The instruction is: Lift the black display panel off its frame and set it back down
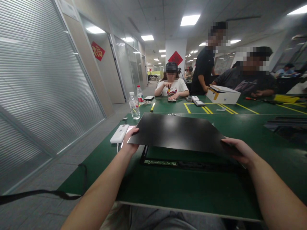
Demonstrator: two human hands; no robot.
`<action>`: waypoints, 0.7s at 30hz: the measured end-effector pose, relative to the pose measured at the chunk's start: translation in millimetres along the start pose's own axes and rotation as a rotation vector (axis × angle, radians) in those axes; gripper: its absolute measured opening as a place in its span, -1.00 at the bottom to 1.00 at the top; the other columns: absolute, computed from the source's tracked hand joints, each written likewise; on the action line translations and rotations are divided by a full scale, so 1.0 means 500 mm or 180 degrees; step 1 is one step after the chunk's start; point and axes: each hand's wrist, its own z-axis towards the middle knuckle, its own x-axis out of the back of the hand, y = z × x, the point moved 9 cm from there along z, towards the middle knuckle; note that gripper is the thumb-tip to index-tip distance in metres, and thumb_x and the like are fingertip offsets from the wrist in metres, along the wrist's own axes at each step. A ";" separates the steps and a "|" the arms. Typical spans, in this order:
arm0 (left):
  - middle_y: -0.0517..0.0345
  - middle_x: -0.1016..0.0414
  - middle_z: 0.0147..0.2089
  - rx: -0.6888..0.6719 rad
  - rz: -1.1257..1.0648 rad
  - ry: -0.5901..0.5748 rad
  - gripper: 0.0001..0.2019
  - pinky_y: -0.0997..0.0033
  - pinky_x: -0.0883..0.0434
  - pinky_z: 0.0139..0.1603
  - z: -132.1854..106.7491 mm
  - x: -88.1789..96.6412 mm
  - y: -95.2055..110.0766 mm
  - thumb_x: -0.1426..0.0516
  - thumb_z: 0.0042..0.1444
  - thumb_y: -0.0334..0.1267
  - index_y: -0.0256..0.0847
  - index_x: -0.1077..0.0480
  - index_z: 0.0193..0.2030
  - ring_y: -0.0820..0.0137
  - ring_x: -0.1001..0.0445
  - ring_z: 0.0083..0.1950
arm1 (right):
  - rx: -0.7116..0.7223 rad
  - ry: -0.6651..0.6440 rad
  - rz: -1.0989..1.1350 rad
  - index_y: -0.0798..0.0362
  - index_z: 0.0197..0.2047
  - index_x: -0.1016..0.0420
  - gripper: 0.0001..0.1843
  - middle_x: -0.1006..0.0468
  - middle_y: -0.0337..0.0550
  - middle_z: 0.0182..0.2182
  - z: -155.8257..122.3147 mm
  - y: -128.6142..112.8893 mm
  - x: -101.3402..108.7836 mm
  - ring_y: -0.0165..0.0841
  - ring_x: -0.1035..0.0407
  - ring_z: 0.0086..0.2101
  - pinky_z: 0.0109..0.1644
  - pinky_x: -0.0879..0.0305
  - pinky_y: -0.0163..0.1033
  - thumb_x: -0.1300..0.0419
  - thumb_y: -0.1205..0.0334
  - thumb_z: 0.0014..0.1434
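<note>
A thin, flat black panel [179,132] with a dull sheen spans the space between my hands, raised over the green table [187,191]. My left hand [130,141] grips its left edge, thumb on top. The right edge is held by my right hand [241,152], its thumb also on the upper face. Beneath the panel lies a dark rectangular frame [203,166], partly hidden by it. A strip of green circuit board [160,163] shows along the frame's near side.
Left of the panel lie a white power bank [120,133] with a cable and a water bottle [134,107]; a second bottle [139,95] stands behind. Dark glossy sheets [287,127] lie at right. A white box [223,95] and several people are across the table.
</note>
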 end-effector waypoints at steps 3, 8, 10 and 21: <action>0.19 -0.59 -0.47 -0.0030 0.0096 0.0007 -0.83 0.38 -0.56 -0.30 0.000 0.002 -0.001 -0.23 -0.13 -0.37 -0.22 -0.53 -0.32 0.28 -0.62 -0.37 | -0.0362 -0.0137 -0.0214 0.01 -0.12 -0.61 -0.67 -0.72 -0.03 -0.27 -0.011 0.018 -0.016 -0.17 -0.63 -0.35 -0.30 -0.59 -0.13 -0.32 0.38 -0.02; 0.18 -0.59 -0.46 -0.0076 0.0230 0.0101 -0.72 0.33 -0.58 -0.27 -0.002 0.006 0.003 -0.21 -0.11 -0.36 -0.22 -0.56 -0.19 0.23 -0.64 -0.33 | -0.0374 -0.0226 -0.0378 -0.01 -0.09 -0.62 -0.63 -0.73 -0.06 -0.25 -0.002 0.026 -0.016 -0.18 -0.63 -0.33 -0.30 -0.59 -0.14 -0.33 0.37 -0.02; 0.18 -0.61 -0.42 -0.0084 0.0269 0.0046 -0.65 0.34 -0.57 -0.25 -0.004 0.001 0.005 -0.20 -0.12 -0.35 -0.23 -0.57 -0.12 0.24 -0.64 -0.32 | -0.0264 -0.0185 -0.0311 0.01 -0.11 -0.63 -0.66 -0.73 -0.07 -0.28 0.011 0.025 -0.007 -0.22 -0.63 -0.33 -0.25 -0.59 -0.19 -0.33 0.39 -0.01; 0.08 -0.73 -0.21 -0.0231 0.0393 -0.0138 -0.40 0.18 -0.60 -0.01 -0.003 -0.005 0.009 -0.23 -0.16 -0.30 -0.30 -0.57 0.12 0.10 -0.70 -0.13 | 0.0137 0.0621 -0.0568 0.11 -0.11 -0.55 -0.74 -0.69 0.04 -0.39 0.042 -0.006 0.069 -0.29 -0.56 -0.46 -0.42 -0.51 -0.28 -0.32 0.43 0.08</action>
